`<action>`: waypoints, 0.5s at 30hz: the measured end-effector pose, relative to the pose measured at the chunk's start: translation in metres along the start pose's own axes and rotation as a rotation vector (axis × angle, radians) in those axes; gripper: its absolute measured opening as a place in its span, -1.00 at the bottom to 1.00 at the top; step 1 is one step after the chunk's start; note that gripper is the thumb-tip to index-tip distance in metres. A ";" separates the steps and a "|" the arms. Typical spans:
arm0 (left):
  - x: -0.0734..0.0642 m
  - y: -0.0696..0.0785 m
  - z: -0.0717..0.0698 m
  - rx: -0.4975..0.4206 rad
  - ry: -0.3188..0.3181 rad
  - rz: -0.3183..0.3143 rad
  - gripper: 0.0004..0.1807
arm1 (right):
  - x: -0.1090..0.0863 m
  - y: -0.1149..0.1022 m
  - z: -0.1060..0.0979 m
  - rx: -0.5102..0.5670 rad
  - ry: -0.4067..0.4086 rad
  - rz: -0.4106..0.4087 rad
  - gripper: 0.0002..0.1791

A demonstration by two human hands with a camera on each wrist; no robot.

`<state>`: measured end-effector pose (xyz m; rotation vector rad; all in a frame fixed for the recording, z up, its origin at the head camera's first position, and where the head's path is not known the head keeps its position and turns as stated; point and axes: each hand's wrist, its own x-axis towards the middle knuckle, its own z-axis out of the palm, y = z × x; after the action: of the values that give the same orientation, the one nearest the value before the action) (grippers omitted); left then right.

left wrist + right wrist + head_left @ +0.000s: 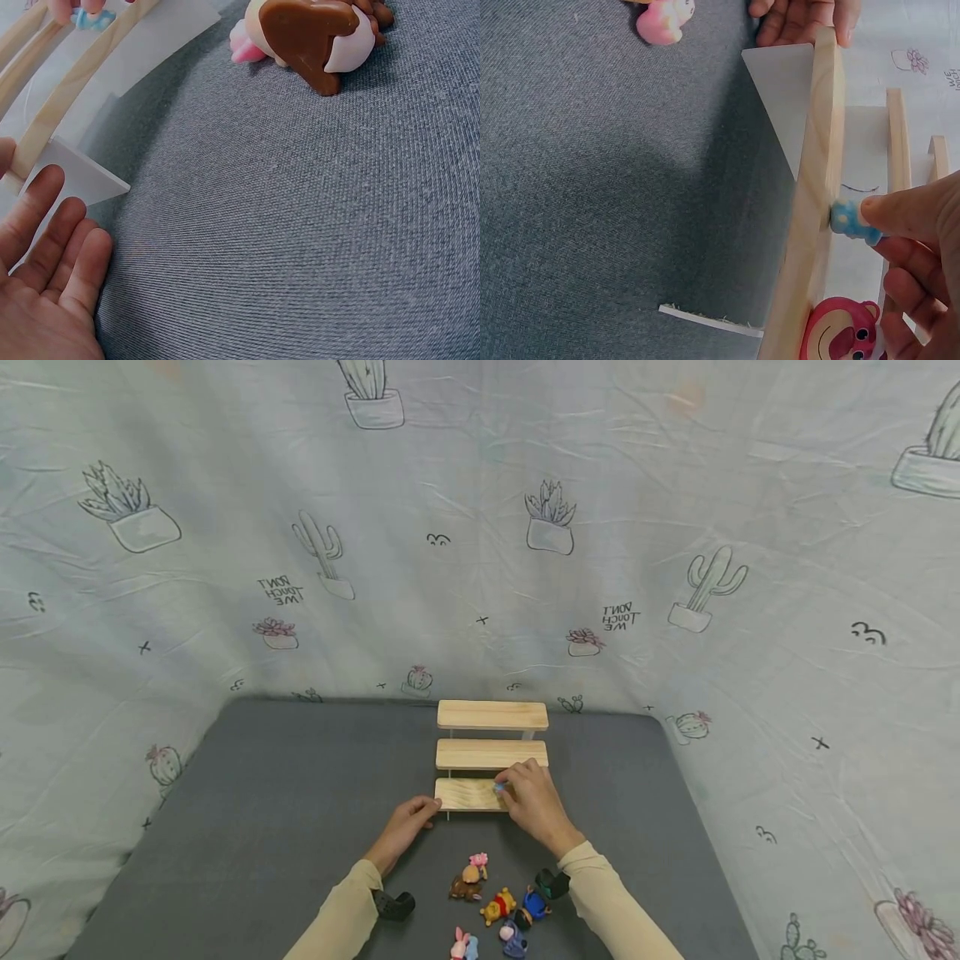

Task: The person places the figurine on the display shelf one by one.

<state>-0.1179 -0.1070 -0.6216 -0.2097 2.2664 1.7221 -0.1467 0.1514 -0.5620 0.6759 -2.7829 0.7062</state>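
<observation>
My right hand [534, 797] pinches a small light-blue figurine [852, 221] between thumb and finger at the lowest wooden shelf board [467, 794]. A magenta bear figurine [840, 330] with an open mouth stands on the same board, near the curled lower fingers; in the head view the right hand hides it. At the board's left end is my left hand [407, 828], its thumb touching the wood. In the left wrist view its other fingers [88, 266] extend loosely beside the white triangular support [79, 176].
Two higher boards, the middle one [487, 754] and the top one [491, 715], rise behind. Several figurines lie in front on the grey cloth, among them a yellow bear [498, 907], a blue donkey [513, 938] and a brown one [463, 888]. A cactus-printed curtain [480, 527] surrounds the table.
</observation>
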 end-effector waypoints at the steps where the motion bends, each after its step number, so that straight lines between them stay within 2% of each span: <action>1: 0.000 0.000 0.000 0.004 0.001 0.000 -0.51 | 0.000 0.000 0.000 -0.013 0.002 -0.004 -0.86; 15: -0.004 0.005 -0.001 0.006 0.007 -0.008 -0.53 | -0.002 -0.002 -0.004 -0.079 0.008 -0.043 -0.85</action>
<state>-0.1156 -0.1069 -0.6151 -0.2238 2.2722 1.7132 -0.1438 0.1527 -0.5588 0.7138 -2.7638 0.5854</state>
